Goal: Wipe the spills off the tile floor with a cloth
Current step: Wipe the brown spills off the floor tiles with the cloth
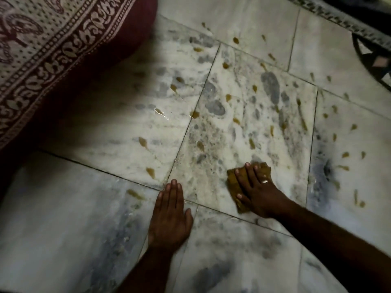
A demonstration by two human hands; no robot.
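Observation:
A white marble tile floor carries several brownish-yellow spill drops, scattered from the top middle to the right edge. My right hand presses flat on a small mustard-yellow cloth at the near edge of the central tile. The cloth shows beyond my fingertips and under my palm. My left hand lies flat on the floor to the left of the cloth, fingers together, holding nothing. Drops lie close by at the left and right.
A maroon and cream patterned bedspread hangs over the floor at the upper left and casts a shadow. A patterned mat or rug edge sits at the upper right corner. Dark grout lines cross the floor.

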